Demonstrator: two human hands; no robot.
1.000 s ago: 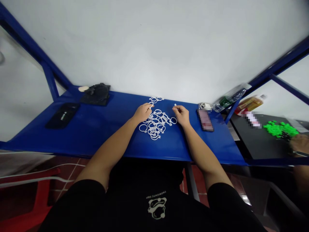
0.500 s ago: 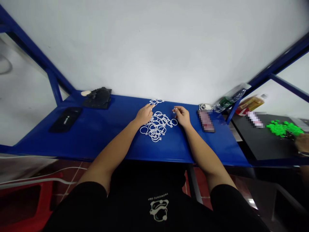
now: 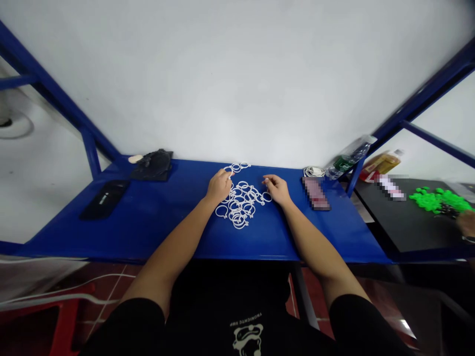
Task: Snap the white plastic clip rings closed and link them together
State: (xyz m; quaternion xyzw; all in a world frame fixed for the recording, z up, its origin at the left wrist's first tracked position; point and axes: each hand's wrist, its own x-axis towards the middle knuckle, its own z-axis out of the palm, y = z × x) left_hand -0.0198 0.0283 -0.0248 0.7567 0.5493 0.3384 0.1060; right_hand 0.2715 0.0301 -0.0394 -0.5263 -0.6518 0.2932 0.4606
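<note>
My left hand (image 3: 218,188) is closed at the left edge of a heap of thin white plastic rings (image 3: 243,199), each with a small tab. Between its thumb and forefinger a white ring (image 3: 227,170) is pinched, beside two more rings (image 3: 240,166) that touch or overlap at the back; whether they are linked I cannot tell. On the heap's right, my right hand (image 3: 278,190) has its fingertips closed on a small white piece (image 3: 266,182), mostly hidden by the fingers. One ring (image 3: 266,197) lies just under that hand.
On the blue table (image 3: 166,217) lie a black pouch (image 3: 105,199), a crumpled black bag (image 3: 154,165), a phone (image 3: 315,193) and a coiled white cable (image 3: 313,171). A plastic bottle (image 3: 349,159) leans at the right. Beyond, another person's hand (image 3: 466,223) is near green pieces (image 3: 440,199).
The view has tilted, so the table sits lower in the picture. My right fingers have curled further round the small white piece. My left hand keeps its pinch on the ring.
</note>
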